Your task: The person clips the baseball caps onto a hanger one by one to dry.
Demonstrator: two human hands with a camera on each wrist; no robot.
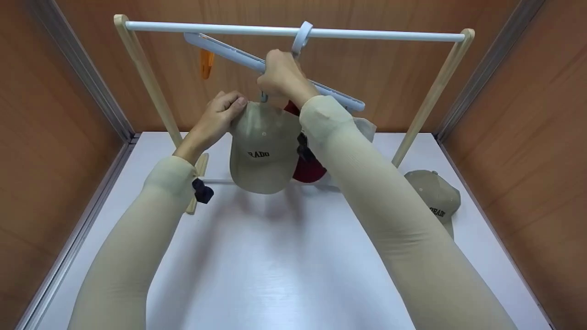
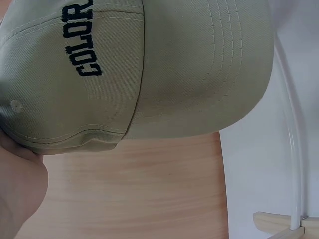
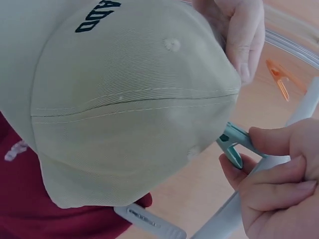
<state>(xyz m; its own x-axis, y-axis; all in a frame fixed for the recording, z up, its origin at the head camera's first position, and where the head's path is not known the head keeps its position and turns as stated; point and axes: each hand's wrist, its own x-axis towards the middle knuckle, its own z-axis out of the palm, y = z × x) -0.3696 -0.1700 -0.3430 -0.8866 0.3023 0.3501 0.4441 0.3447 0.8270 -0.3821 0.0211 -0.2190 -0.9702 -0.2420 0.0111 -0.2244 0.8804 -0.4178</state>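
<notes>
My left hand [image 1: 218, 114] pinches a khaki baseball cap [image 1: 263, 146] at the edge of its crown, so the cap hangs brim down with dark lettering on its front. Between the thumb and fingers of my right hand [image 3: 284, 174] is a teal clip [image 3: 237, 141], right at the cap's edge; whether it bites the fabric I cannot tell. That hand is also beside the pale blue hanger [image 1: 224, 50], which hangs tilted by its hook. Partly hidden behind the khaki cap is a red cap [image 1: 309, 169], with a grey clip [image 3: 149, 222] at its edge.
The hanger hooks over a white rail [image 1: 390, 34] between wooden posts. An orange clip [image 1: 206, 63] hangs from the hanger's left part. A pale grey item [image 1: 365, 128] shows behind my right sleeve. Another khaki cap [image 1: 433, 195] lies on the white table [image 1: 270, 275] at right.
</notes>
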